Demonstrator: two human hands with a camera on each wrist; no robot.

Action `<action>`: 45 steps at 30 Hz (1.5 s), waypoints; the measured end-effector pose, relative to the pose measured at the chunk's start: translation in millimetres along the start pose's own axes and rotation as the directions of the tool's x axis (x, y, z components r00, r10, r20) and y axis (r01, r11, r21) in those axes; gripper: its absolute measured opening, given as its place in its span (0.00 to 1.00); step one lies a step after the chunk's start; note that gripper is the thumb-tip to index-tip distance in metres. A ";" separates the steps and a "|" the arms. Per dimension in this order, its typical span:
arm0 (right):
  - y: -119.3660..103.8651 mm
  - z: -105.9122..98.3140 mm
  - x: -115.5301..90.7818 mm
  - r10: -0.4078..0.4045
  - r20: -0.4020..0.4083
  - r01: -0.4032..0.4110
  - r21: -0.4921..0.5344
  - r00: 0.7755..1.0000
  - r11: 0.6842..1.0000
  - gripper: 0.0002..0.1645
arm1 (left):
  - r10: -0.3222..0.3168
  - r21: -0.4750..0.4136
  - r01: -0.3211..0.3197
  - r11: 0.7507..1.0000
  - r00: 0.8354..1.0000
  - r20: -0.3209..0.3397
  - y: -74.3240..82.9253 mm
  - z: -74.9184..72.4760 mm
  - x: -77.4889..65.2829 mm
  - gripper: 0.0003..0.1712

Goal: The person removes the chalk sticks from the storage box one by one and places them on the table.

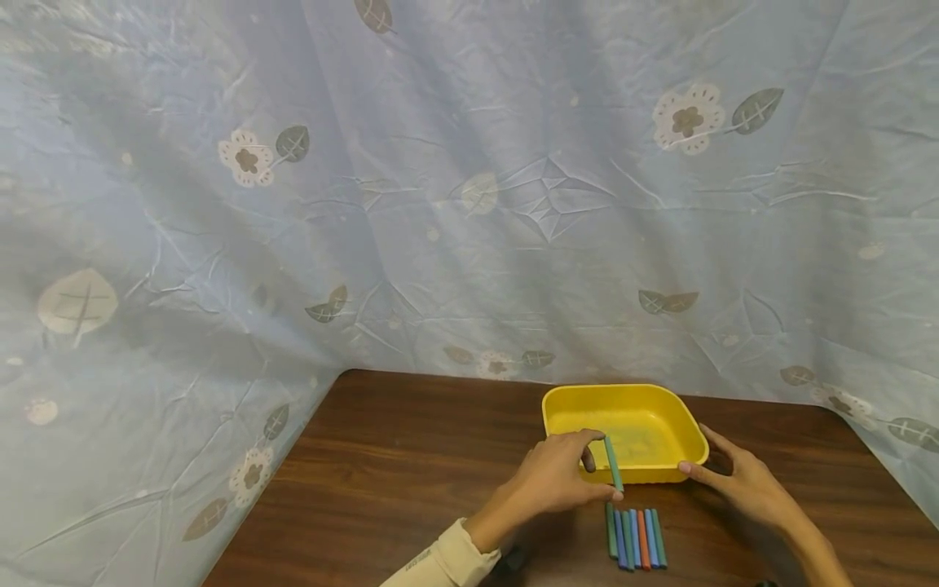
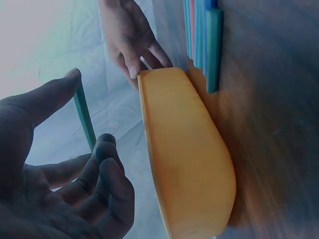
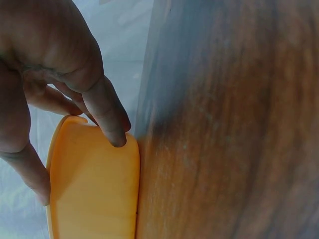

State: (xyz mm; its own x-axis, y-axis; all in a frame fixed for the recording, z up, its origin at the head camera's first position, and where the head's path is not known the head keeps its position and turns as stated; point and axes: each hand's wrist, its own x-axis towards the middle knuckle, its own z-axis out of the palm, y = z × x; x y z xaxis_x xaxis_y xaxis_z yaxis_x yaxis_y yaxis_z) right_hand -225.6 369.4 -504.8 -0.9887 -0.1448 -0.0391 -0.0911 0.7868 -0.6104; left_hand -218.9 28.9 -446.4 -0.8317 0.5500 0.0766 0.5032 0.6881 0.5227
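My left hand (image 1: 552,474) pinches a slim green chalk stick (image 1: 613,463) end to end between thumb and index finger. The stick is held up over the near rim of a yellow plastic tub (image 1: 663,474), and the left wrist view shows it above the tub's side. At the tub's right end, my right hand (image 1: 757,487) holds the corner, thumb at the rim and fingers around the outside wall (image 3: 94,174). In front of the tub lies a row of several chalk sticks (image 1: 635,538) in green, blue and red, side by side.
The tub stands on a dark brown wooden table (image 1: 411,473), close to its back edge. Greenish smudges (image 1: 638,436) mark the tub's floor. A pale flowered curtain (image 1: 469,244) hangs behind and to the left. A small dark object (image 1: 511,561) is by the left sleeve.
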 end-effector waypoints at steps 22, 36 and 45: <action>1.3 -3.1 -0.1 -0.005 0.002 0.005 0.009 1.000 1.000 0.60 | 0.023 0.027 -0.027 0.999 0.991 0.129 -6.6 27.2 -29.2 0.45; 0.8 -0.7 1.0 -0.015 0.006 0.015 0.009 1.000 1.000 0.60 | -0.023 -0.034 0.033 0.999 0.970 0.243 -19.7 38.4 -27.0 0.40; 1.4 0.5 0.0 -0.011 -0.001 0.011 -0.004 1.000 1.000 0.60 | -0.052 0.003 0.053 0.999 0.967 0.249 -20.3 46.8 -23.0 0.42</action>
State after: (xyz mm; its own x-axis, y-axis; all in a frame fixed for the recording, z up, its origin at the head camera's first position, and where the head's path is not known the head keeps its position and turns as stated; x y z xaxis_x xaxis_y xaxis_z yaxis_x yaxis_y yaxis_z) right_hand -225.7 370.2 -506.1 -0.9878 -0.1524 -0.0313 -0.1023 0.7874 -0.6079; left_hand -199.0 24.5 -498.5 -0.7720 0.6140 -0.1644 0.4593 0.7176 0.5235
